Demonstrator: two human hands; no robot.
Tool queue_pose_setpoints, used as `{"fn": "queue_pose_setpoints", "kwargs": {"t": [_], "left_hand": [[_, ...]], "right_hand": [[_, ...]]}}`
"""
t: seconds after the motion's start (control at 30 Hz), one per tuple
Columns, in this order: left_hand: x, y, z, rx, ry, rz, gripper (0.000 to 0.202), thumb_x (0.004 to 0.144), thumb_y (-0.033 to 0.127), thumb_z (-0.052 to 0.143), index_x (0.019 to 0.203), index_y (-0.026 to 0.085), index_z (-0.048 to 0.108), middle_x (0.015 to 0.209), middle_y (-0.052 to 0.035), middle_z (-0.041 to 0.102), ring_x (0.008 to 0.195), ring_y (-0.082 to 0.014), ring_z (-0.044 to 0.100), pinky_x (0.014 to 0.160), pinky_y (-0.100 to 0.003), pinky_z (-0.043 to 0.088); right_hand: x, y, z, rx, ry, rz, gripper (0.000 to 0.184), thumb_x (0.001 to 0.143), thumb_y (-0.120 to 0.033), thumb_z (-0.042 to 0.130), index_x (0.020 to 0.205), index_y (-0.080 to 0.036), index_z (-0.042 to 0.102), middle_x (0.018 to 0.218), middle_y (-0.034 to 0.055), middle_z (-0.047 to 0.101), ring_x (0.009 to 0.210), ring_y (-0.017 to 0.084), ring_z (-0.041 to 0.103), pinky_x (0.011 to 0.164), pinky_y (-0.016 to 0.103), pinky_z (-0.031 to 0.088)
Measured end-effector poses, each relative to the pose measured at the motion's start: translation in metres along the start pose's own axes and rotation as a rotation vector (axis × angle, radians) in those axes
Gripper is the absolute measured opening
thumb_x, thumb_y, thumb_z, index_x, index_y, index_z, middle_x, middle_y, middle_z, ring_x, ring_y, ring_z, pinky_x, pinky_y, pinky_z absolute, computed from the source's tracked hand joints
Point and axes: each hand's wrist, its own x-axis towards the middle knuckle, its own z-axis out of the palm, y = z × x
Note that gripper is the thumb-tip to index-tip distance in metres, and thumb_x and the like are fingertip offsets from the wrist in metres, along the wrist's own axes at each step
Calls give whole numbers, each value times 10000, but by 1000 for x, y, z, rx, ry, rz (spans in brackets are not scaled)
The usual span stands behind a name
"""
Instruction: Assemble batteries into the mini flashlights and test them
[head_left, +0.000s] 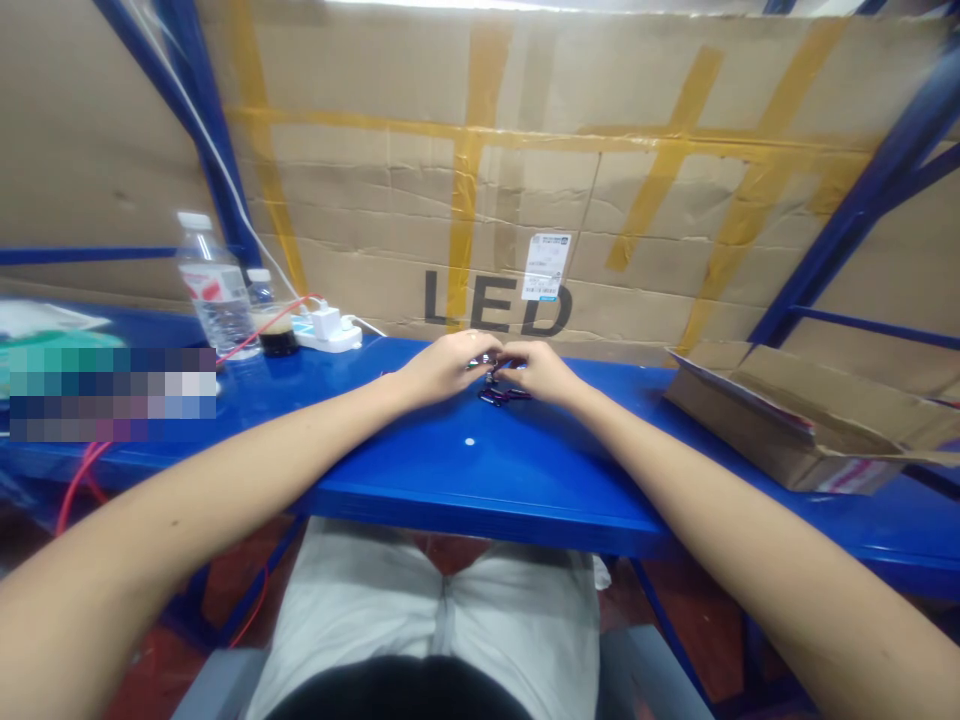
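We reach both arms out full across the table [480, 480], so our hands meet near its far edge, close under the cardboard wall [600, 200]. Our left hand [448, 365] and right hand [541, 372] are almost touching, fingers curled in tight and tips pinched together on the parts [501, 394], a little cluster of dark pieces. Some lie on the table just under our fingertips, and some seem lifted between them. They are too small for us to tell which piece each hand has. We judge that the hands are this close because such small pieces need both sets of fingertips at once. Our wrists are low over the table, probably to steady them.

A white dot [470, 441] sits on the bare blue surface nearer to us. The rest is kept to the sides, leaving the middle free. To the left stand a bottle [215, 290], a smaller jar [274, 325] and a power strip [328, 330], which has a red cable [255, 335] running off it. An open box [795, 420] lies to the right, within reach of the right arm.
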Motion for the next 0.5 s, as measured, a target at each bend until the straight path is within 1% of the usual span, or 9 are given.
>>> {"fn": "queue_pose_setpoints", "kwargs": {"t": [0.13, 0.23, 0.3, 0.37, 0.43, 0.5], "left_hand": [[0, -1, -1, 13, 7, -37, 180, 935, 185, 569, 1094, 161, 649, 1031, -82, 726, 963, -193, 672, 857, -320, 518], [-3, -9, -2, 86, -16, -102, 208, 914, 133, 515, 1052, 154, 669, 997, -88, 722, 936, -201, 665, 851, -330, 508], [-6, -15, -3, 135, -78, -150, 242, 893, 109, 487, 1018, 154, 689, 987, -95, 722, 931, -211, 662, 847, -336, 500], [-9, -20, -3, 176, -169, -201, 263, 894, 131, 476, 1018, 162, 706, 995, -102, 723, 927, -223, 660, 839, -342, 492], [-11, -22, -2, 221, -266, -262, 269, 908, 182, 473, 1019, 167, 718, 988, -112, 717, 902, -234, 657, 811, -347, 485], [-11, -24, 0, 263, -350, -318, 284, 923, 234, 462, 1002, 162, 725, 965, -125, 705, 870, -243, 651, 775, -348, 477]], "right_hand": [[1, 2, 0, -1, 19, 10, 195, 752, -107, 660, 908, -157, 766, 876, 51, 769, 814, 196, 694, 766, 312, 518], [1, 6, 1, 4, 48, 27, 215, 729, -77, 657, 890, -167, 769, 880, 49, 769, 821, 195, 693, 781, 318, 523], [2, 6, 1, 25, 73, 44, 216, 710, -61, 656, 860, -174, 765, 874, 44, 765, 834, 194, 689, 800, 323, 525], [3, 4, 1, 113, 100, 94, 182, 703, -82, 676, 841, -173, 751, 860, 40, 757, 838, 192, 684, 817, 330, 531], [4, 1, -1, 283, 109, 181, 128, 710, -145, 712, 836, -161, 729, 849, 46, 747, 817, 188, 681, 807, 336, 543], [4, -1, -3, 457, 108, 272, 119, 729, -210, 725, 829, -149, 706, 861, 66, 738, 801, 187, 679, 779, 337, 553]]}}
